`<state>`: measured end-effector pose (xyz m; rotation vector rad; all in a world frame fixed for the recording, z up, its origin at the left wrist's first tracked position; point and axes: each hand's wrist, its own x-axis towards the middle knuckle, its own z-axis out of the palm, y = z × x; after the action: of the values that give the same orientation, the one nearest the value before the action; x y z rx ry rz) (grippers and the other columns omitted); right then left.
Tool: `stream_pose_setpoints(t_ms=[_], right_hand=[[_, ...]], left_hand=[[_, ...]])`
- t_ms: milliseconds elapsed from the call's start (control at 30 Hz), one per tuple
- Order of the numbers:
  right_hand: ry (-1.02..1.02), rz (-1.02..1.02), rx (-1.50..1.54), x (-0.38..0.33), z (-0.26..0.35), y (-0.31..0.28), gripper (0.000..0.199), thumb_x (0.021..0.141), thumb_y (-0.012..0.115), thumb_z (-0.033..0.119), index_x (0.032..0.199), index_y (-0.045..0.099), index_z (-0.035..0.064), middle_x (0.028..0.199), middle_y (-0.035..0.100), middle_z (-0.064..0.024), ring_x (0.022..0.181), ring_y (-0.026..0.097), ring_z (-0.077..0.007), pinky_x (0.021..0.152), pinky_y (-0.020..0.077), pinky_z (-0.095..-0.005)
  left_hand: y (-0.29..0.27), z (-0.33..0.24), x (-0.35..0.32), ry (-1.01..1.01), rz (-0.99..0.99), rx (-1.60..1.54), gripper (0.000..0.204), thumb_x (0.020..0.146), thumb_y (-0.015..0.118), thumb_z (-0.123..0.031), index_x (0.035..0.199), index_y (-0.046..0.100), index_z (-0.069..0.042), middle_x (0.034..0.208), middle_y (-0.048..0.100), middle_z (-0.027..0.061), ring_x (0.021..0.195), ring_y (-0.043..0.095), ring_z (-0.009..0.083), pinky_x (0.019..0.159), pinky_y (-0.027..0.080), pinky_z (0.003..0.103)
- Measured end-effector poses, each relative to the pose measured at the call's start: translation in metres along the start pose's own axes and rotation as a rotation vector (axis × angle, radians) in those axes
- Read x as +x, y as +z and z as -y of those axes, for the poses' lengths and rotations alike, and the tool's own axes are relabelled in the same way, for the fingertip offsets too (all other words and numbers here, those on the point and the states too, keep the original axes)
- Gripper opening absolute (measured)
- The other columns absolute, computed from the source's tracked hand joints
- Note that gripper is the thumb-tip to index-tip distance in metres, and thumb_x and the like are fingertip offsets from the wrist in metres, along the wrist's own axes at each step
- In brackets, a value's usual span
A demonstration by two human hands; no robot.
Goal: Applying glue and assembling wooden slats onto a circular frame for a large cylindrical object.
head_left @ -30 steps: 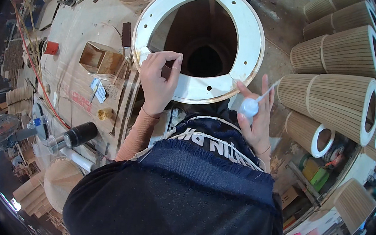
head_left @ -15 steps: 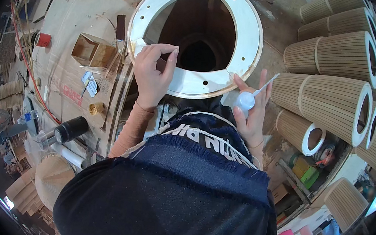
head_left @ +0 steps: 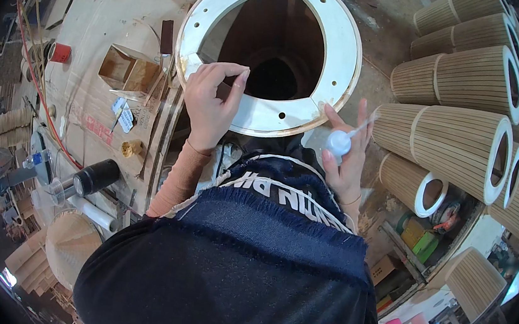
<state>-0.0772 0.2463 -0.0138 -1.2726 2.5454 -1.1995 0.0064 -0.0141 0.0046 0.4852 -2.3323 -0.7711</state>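
The white ring point(head_left: 321, 54) caps a round slatted wooden drum standing upright, its long axis running straight down from the camera and its dark opening facing up; it sits just beyond the person's chest. The left hand point(head_left: 210, 101) rests over the ring's near-left edge, thumb and forefinger pinched together; what they pinch is too small to tell. The right hand point(head_left: 344, 152) grips a small white squeeze bottle point(head_left: 337, 143) at the ring's near-right edge, its thin nozzle slanting up and to the right. To the right, finished slatted cylinders point(head_left: 464, 139) lie stacked on their sides, close to the right hand. On the left, a cardboard-covered bench point(head_left: 96, 31) carries an open cardboard box point(head_left: 123, 70) and a black-handled tool point(head_left: 95, 176).
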Motion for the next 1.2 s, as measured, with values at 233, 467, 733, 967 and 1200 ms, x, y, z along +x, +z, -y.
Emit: stream_pose_setpoints(t_ms=[233,467,733,967,1200], right_hand=[[0.074,-0.215,0.590,-0.008,-0.006,0.001,0.046,0.090,0.053,0.038,0.117,0.051,-0.0002,0.129,0.062,-0.0164,0.149,0.015,-0.0333,0.119,0.0060,-0.0517],[-0.037,0.070,0.274,-0.009,0.008,-0.004,0.040,0.088,0.053,0.035,0.112,0.052,0.0031,0.139,0.055,-0.0170,0.148,0.021,-0.0379,0.119,0.0022,-0.0542],[0.515,-0.391,0.621,-0.043,0.014,-0.033,0.043,0.089,0.062,0.020,0.124,0.048,-0.0018,0.092,0.061,-0.0080,0.088,0.058,-0.0157,0.083,0.0483,-0.0313],[0.380,-0.443,0.456,-0.060,0.011,-0.067,0.043,0.087,0.068,0.025,0.117,0.054,-0.0034,0.091,0.061,-0.0076,0.080,0.057,-0.0129,0.073,0.0445,-0.0243],[0.409,-0.329,0.362,-0.058,0.013,-0.066,0.033,0.083,0.068,0.021,0.104,0.062,-0.0037,0.082,0.065,-0.0060,0.069,0.057,-0.0089,0.061,0.0432,-0.0218]], left_hand=[[0.002,-0.001,0.000,-0.026,-0.032,-0.030,0.005,0.082,0.071,-0.009,0.086,0.070,-0.010,0.086,0.070,0.0025,0.082,0.063,0.0216,0.076,0.045,0.033],[0.000,-0.002,0.002,-0.001,-0.005,-0.024,0.004,0.082,0.071,-0.007,0.086,0.070,-0.009,0.086,0.070,0.0033,0.082,0.063,0.0217,0.076,0.045,0.033],[0.001,-0.003,0.001,-0.002,-0.006,-0.027,0.004,0.083,0.071,-0.007,0.086,0.070,-0.009,0.085,0.070,0.0034,0.082,0.063,0.0216,0.075,0.045,0.033],[0.001,-0.003,0.002,0.003,0.020,-0.011,0.003,0.083,0.071,-0.008,0.086,0.070,-0.009,0.086,0.070,0.0033,0.083,0.063,0.0214,0.076,0.045,0.033],[0.001,-0.001,0.001,-0.016,0.015,-0.015,0.003,0.083,0.071,-0.009,0.087,0.070,-0.009,0.086,0.069,0.0038,0.083,0.063,0.0220,0.076,0.045,0.033]])
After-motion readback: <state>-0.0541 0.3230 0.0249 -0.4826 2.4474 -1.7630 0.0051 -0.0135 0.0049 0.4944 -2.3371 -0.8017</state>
